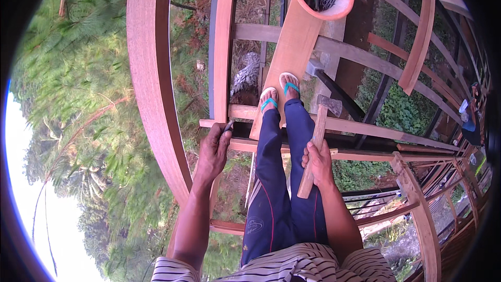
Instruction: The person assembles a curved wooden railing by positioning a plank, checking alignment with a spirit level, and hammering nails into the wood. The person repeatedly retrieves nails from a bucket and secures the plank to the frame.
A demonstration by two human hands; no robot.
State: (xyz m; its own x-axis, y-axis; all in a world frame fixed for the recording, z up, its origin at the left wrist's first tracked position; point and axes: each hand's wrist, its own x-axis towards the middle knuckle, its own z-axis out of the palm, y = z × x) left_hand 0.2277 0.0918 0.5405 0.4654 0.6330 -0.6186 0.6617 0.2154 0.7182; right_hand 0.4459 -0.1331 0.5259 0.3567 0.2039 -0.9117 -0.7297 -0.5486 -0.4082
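My right hand (317, 162) is wrapped round the squared wooden handle of a hammer (319, 134). Its dark metal head points up and away from me, above my knees. On the left, my left hand (213, 149) pinches a small grey metal piece (229, 125), too small to name surely. That piece is at the end of a wooden crossbeam (242, 112), where it meets an upright-running reddish beam (224, 47). Whether the piece touches the wood, I cannot tell.
My feet in sandals stand on a wide plank (292, 42) laid over the beams. At its far end sits an orange bucket (342, 8) holding nails. A thick curved-looking beam (148, 73) runs along the left. Gaps between beams show ground and plants far below.
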